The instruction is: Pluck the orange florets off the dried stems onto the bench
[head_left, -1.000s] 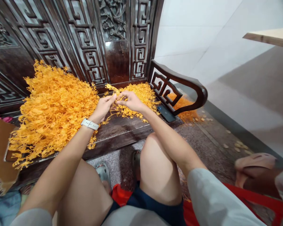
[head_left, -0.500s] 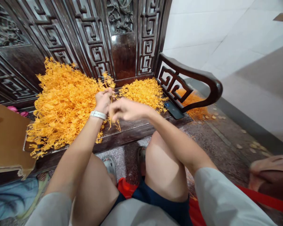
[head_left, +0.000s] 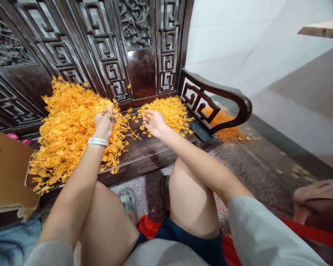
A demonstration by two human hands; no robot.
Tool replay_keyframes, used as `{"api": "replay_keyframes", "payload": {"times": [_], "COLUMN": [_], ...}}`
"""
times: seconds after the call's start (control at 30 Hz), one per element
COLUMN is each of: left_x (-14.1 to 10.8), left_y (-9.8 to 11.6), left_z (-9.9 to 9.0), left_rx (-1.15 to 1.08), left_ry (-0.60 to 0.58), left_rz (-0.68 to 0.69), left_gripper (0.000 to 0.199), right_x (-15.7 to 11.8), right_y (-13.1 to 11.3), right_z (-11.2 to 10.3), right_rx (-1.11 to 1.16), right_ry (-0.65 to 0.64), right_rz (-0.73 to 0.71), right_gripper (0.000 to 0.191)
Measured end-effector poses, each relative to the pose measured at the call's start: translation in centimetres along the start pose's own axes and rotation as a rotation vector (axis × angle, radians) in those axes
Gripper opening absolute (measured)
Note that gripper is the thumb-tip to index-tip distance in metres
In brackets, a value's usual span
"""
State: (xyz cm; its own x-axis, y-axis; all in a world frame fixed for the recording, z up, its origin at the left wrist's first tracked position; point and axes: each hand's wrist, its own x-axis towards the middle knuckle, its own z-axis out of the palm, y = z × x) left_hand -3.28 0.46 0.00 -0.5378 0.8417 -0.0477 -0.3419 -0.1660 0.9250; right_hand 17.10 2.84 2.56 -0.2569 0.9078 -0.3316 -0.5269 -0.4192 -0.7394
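A large heap of orange-yellow artificial flower sprigs (head_left: 72,125) covers the left part of the dark wooden bench (head_left: 147,153). At its right edge is my left hand (head_left: 103,122), fingers curled together among the sprigs; whatever they hold blends into the heap. My right hand (head_left: 155,123) hovers at the near left side of a smaller pile of loose yellow blossoms (head_left: 170,111). Its fingers are slightly bent and apart, with nothing visible in them. Between my hands a branched yellow stem (head_left: 132,132) reaches out over the bench.
A phone (head_left: 201,132) lies by the carved armrest (head_left: 224,92). The openwork backrest (head_left: 143,70) rises behind the piles. To the left stands a cardboard box (head_left: 9,173) near pink flowers. Orange pieces (head_left: 224,125) are heaped on the floor beyond the armrest.
My hands were close together over a sprig and have moved apart. The left went left to the large heap, the right came away with its fingers loosened. The view shifted slightly.
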Motion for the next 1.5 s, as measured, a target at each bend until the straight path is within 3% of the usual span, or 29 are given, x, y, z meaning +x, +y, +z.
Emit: {"api": "replay_keyframes", "payload": {"times": [0.13, 0.37, 0.5, 0.6, 0.73, 0.83, 0.9, 1.0, 1.07, 1.13, 1.2, 1.23, 1.3, 1.33, 1.4, 1.5], "left_x": [-1.1, -3.2, -3.9, -4.1, -4.1, -4.3, -4.4, -3.8, -2.8, -1.6, -0.4, 0.0, 0.5, 0.6, 0.5, 0.1], "left_y": [-0.6, -0.7, -1.2, -1.9, -2.3, -2.2, -2.2, -2.7, -3.0, -3.0, -2.7, -2.4, -1.6, -1.2, -0.7, -0.6], "left_z": [1.0, 2.7, 3.2, 3.6, 3.8, 4.1, 4.6, 5.4, 5.5, 4.9, 3.7, 3.0, 1.8, 1.4, 0.9, 0.8], "left_rx": [0.074, 0.143, 0.219, 0.233, 0.205, 0.151, 0.118, 0.046, -0.007, -0.028, -0.031, -0.044, -0.093, -0.118, -0.143, -0.104], "left_ry": [-0.117, -0.43, -0.544, -0.508, -0.38, -0.373, -0.358, -0.264, -0.157, -0.046, 0.023, 0.027, -0.005, -0.029, -0.058, -0.086], "left_rz": [-0.028, -0.002, 0.026, 0.04, 0.165, 0.14, 0.125, 0.124, 0.087, 0.013, -0.052, -0.066, -0.064, -0.049, -0.034, -0.032], "left_gripper": [0.028, 0.033, 0.042, 0.046, 0.04, 0.035, 0.029, 0.025, 0.029, 0.034, 0.035, 0.033, 0.027, 0.025, 0.023, 0.023], "right_x": [-1.3, -0.1, 0.6, 0.8, 1.0, 1.4, 1.6, 0.4, -2.1, -5.6, -8.7, -9.8, -10.2, -9.6, -7.0, -2.3], "right_y": [0.8, 0.6, 0.6, 0.7, 0.9, 0.9, 0.7, 0.4, 0.5, 0.9, 1.3, 1.2, 0.6, -0.1, -1.8, -3.6], "right_z": [0.8, 0.1, -0.5, -0.7, -0.8, -0.9, -0.8, -0.2, 0.8, 2.1, 3.0, 3.2, 2.9, 2.6, 1.7, 0.5], "right_rx": [-0.203, -0.415, -0.552, -0.619, -0.663, -0.643, -0.667, -0.836, -0.998, -1.111, -1.102, -1.06, -0.984, -0.942, -0.802, -0.47], "right_ry": [-0.189, -0.19, -0.274, -0.326, -0.342, -0.35, -0.352, -0.398, -0.538, -0.834, -1.224, -1.357, -1.547, -1.579, -1.483, -0.921], "right_rz": [-0.138, -0.226, -0.431, -0.492, -0.456, -0.448, -0.506, -0.715, -0.843, -0.86, -0.735, -0.646, -0.411, -0.294, -0.162, -0.263], "right_gripper": [0.006, 0.037, 0.031, 0.027, 0.033, 0.036, 0.035, 0.028, 0.023, 0.021, 0.019, 0.017, 0.011, 0.012, 0.026, 0.044]}}
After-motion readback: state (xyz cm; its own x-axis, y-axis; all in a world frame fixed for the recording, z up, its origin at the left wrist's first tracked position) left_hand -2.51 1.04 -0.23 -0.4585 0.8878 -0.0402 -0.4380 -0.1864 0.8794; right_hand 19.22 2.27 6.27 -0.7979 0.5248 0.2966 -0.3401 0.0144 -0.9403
